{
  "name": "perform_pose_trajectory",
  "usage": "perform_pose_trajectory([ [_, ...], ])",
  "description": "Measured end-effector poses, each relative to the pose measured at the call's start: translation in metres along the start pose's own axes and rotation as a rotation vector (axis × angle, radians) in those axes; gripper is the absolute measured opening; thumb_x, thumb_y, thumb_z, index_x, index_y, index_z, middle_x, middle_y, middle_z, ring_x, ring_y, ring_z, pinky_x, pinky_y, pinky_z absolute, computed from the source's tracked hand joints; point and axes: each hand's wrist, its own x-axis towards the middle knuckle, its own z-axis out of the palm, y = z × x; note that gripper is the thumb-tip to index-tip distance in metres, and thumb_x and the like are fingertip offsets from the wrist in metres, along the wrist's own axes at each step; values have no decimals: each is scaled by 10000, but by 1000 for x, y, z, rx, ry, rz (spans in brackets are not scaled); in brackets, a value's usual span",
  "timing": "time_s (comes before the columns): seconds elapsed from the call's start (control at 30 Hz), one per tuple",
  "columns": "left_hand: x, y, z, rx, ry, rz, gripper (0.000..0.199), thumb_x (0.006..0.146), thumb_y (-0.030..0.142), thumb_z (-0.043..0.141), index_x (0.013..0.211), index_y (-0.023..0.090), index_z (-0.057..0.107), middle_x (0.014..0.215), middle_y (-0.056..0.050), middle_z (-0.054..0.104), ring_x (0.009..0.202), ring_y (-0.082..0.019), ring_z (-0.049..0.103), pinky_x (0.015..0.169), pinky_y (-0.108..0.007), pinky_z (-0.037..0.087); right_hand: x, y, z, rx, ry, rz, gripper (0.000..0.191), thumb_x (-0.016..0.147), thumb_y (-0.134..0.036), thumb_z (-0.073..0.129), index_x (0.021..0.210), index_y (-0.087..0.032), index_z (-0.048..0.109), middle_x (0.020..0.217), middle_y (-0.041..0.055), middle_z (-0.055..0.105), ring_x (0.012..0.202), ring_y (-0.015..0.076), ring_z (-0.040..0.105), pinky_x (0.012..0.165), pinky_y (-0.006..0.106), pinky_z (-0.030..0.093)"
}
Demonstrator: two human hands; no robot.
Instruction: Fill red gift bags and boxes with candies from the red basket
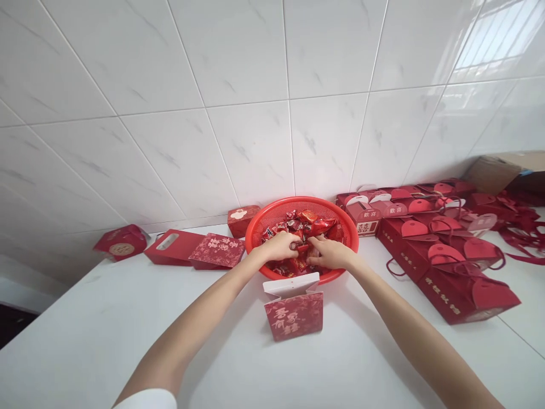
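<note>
A red plastic basket [349, 227] stands near the tiled wall, filled with wrapped candies [319, 226] in mostly red wrappers. My left hand [284, 246] reaches into it from the left, fingers curled round a small dark wrapped piece. On the right side of the candies lies my right hand [327, 252], its fingertips down among the wrappers; whether it grips any piece is hidden. Directly in front of the basket stands a red patterned gift box [294, 317] with its top open and white inner flaps showing. Neither hand touches this box.
Red boxes [219, 250] lie left of the basket, with a hexagonal one [123, 241] farther left. Rows of red handled boxes [443, 255] fill the right side. Red ribbons [522, 227] and a cardboard box [494, 170] sit at the far right. Behind is the tiled wall [255, 153].
</note>
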Motion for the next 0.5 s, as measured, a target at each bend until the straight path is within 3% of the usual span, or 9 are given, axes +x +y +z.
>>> perform_pose_trajectory([
  [0.13, -1, -3, -3, -217, 129, 11, 352, 748, 209, 606, 1078, 171, 722, 1008, -28, 755, 914, -215, 674, 818, -260, 463, 2, 6, -1, 194, 108, -44, 319, 912, -389, 569, 1145, -171, 557, 1123, 132, 676, 998, 283, 662, 722, 297, 433],
  [0.27, -1, -3, -4, -295, 197, 16, 315, 752, 249, 610, 1026, 147, 729, 947, -25, 744, 859, -208, 650, 789, -263, 465, 4, 14, 2, 367, 270, -68, 177, 897, -381, 566, 904, -205, 561, 871, 48, 676, 798, 211, 634, 643, 265, 387],
  [0.37, -1, -3, -3, -292, 193, 71, 233, 794, 318, 611, 898, 138, 716, 852, -26, 719, 780, -193, 623, 751, -267, 457, 5, 18, 3, 421, 325, -88, 311, 885, -417, 553, 679, -213, 438, 665, -8, 549, 626, 152, 516, 573, 257, 318],
  [0.5, -1, -3, -2, -267, 189, 77, 273, 842, 408, 590, 845, 151, 683, 835, -37, 713, 786, -205, 616, 729, -271, 450, 5, 20, 2, 571, 339, -122, 437, 862, -508, 527, 613, -225, 308, 565, -51, 391, 556, 117, 386, 536, 257, 273],
])
